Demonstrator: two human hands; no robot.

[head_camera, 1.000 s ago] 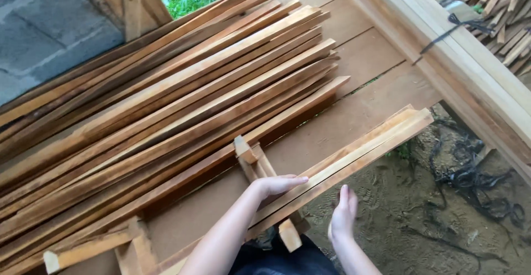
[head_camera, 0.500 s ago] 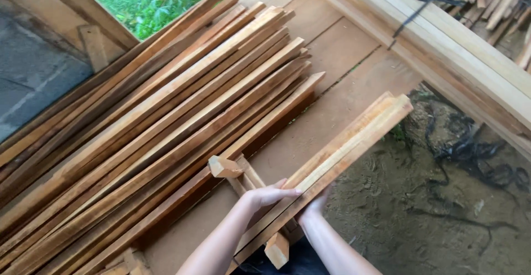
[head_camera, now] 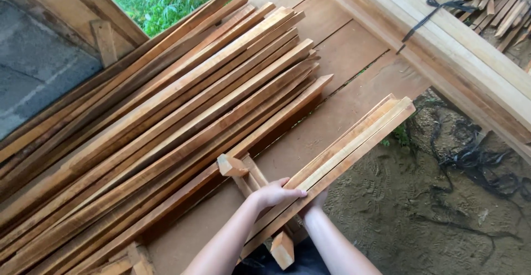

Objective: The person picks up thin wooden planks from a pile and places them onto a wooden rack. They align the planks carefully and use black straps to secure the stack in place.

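Planks of the desk [head_camera: 354,48] carry a wide heap of long slats [head_camera: 166,136]; beside it, a small bundle of slats [head_camera: 354,142] overhangs the desk's edge. Left hand [head_camera: 275,193] curls over the bundle's near end, right hand [head_camera: 316,200] grips from beneath, fingers hidden. Uneven grip could let slats slide apart onto the dirt [head_camera: 431,214].

Two bare forearms, left hand [head_camera: 274,193], right hand [head_camera: 316,200] (mostly hidden), no sleeves, fingers unadorned
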